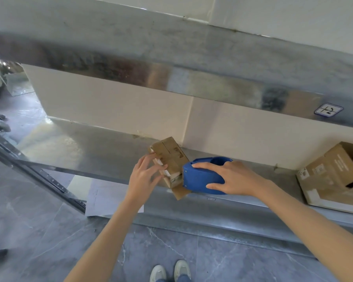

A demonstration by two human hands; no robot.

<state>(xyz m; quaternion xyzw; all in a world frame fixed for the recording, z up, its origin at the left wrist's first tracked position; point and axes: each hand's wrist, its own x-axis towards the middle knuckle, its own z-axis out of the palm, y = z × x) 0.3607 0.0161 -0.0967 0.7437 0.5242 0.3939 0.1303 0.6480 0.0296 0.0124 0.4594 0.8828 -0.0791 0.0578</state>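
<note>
small cardboard box (169, 157) lies on the metal shelf (102, 151), just below frame centre toward 6 o'clock, near the shelf's front edge; its long axis runs from 11 to 5 o'clock, and its near corner overhangs the front lip.

left hand (145, 177) comes in from 8 o'clock of the box; fingers fairly straight and a little spread, laid flat against the box's near-left end where white labels or tape show; nothing is pinched; judged a bracing hold, so the box does not slide when pushed from the other side.

right hand (234, 178) wraps the blue tape dispenser (200, 181) at 4 o'clock of the box; index finger stretched along the top, thumb on the near side, palm over the rear; a firm enclosing grip; the dispenser's front face touches the box's near-right end; judged that tape is being started or pressed there; the tape itself cannot be made out.

the two hands oppose each other across the box, which fits sealing it.

elsewhere: larger cardboard box (332, 176) on the same shelf at 4 o'clock, well apart; upper shelf (192, 64) above, bearing a handwritten label (328, 109) toward 3 o'clock; shoes (171, 270) on the grey floor (39, 231) at 6 o'clock.
</note>
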